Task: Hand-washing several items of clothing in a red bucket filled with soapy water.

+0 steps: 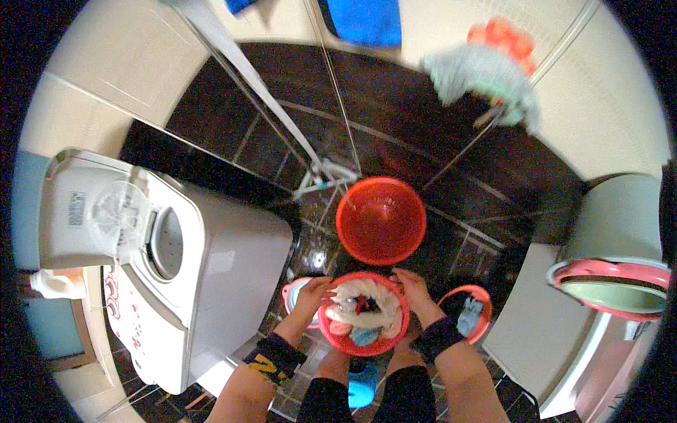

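Observation:
Between my knees is a red plastic basin (365, 351) with wet-looking cloths in it. A cream cloth (359, 318) is bundled on top, with a small dark and red patch at its middle. A grey-blue cloth (365, 336) and pinkish cloth lie below it. My left hand (313, 297) grips the basin's left rim, and my right hand (412, 290) is on its right rim. Just beyond stands a larger red basin (381, 253), its inside wall showing. Behind my left hand, a pink-handled basin (288, 296) is partly hidden.
A white washing machine (240, 264) with its lid raised stands at left. An orange basin (487, 312) with grey-blue cloth is at right, near a grey panel (542, 317). Further right are pink and green tubs (608, 264). A long-handled triangular mop frame (325, 177) leans ahead.

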The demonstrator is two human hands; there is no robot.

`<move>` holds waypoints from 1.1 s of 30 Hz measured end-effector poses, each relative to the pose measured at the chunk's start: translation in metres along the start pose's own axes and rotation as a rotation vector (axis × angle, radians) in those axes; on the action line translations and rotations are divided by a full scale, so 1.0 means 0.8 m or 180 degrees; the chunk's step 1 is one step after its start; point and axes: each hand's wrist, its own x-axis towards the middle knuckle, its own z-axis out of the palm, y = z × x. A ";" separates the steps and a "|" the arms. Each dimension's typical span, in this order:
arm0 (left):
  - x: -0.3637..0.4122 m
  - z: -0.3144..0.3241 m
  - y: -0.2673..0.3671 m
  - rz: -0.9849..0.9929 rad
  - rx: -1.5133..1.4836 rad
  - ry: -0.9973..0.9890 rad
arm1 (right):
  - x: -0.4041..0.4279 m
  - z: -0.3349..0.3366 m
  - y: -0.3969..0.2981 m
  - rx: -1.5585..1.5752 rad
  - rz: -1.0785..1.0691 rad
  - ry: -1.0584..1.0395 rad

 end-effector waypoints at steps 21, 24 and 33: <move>-0.336 0.206 0.636 0.2561 0.0531 -0.0465 | -0.264 0.355 -0.797 -0.0664 -0.2289 -0.0762; -0.333 0.215 0.655 0.2317 0.0582 -0.0547 | -0.271 0.368 -0.797 -0.0420 -0.2250 -0.0743; -0.330 0.225 0.666 0.2158 0.0648 -0.0748 | -0.262 0.370 -0.801 -0.0457 -0.2289 -0.0855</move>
